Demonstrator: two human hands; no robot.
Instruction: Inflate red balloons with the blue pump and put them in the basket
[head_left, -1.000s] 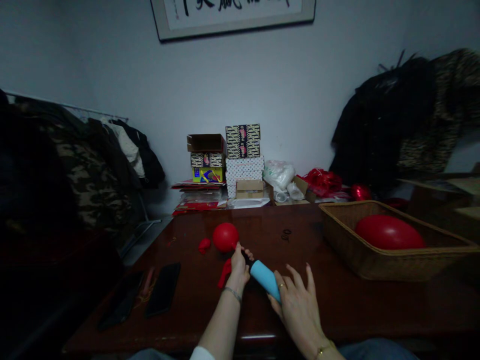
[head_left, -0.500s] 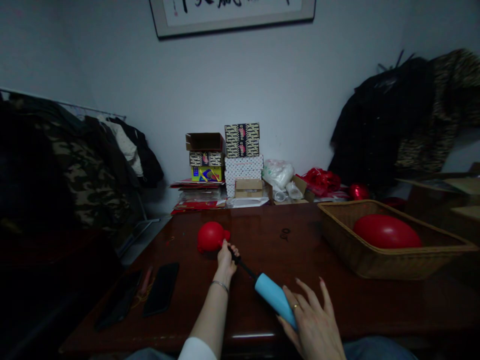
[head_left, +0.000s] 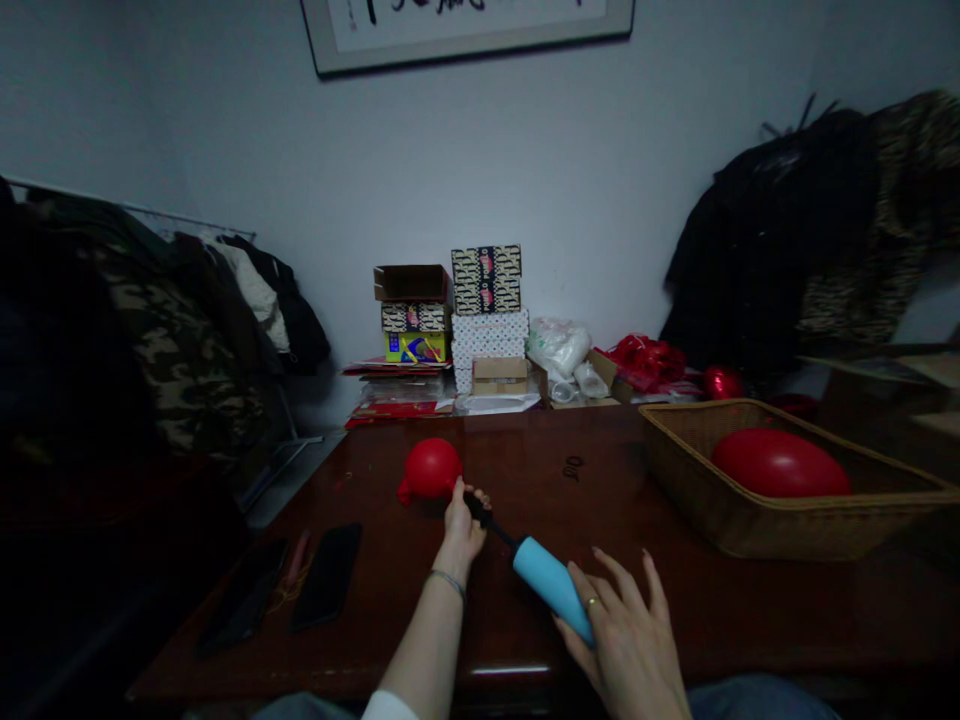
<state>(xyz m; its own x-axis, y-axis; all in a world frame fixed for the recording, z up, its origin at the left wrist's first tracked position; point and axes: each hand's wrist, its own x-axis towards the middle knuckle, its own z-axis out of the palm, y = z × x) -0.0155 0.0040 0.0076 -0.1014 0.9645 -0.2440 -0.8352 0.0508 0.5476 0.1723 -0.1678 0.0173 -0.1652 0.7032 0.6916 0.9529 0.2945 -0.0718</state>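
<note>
A small red balloon [head_left: 433, 468], round and partly inflated, sits at the far end of a hand-held balloon pump [head_left: 553, 587]. My left hand [head_left: 464, 522] is closed around the pump's black end, thumb by the balloon's neck. The exact join of neck and nozzle is hidden by the fingers. A short black rod shows between that hand and the light-blue cylinder. My right hand [head_left: 628, 632] holds the cylinder's near end between thumb and fingers, its outer fingers stretched and spread.
A wicker basket [head_left: 795, 525] with a larger red balloon [head_left: 780, 463] stands at the right. Dark loops [head_left: 573, 467] lie mid-table. Two phones, one a black phone [head_left: 327, 575], lie at left. Stacked boxes [head_left: 487, 340] and plastic bags [head_left: 559, 348] line the wall.
My left hand and the small balloon have shifted a little right, towards the blue cylinder. Less of the black rod shows. My right hand stays nearly in place.
</note>
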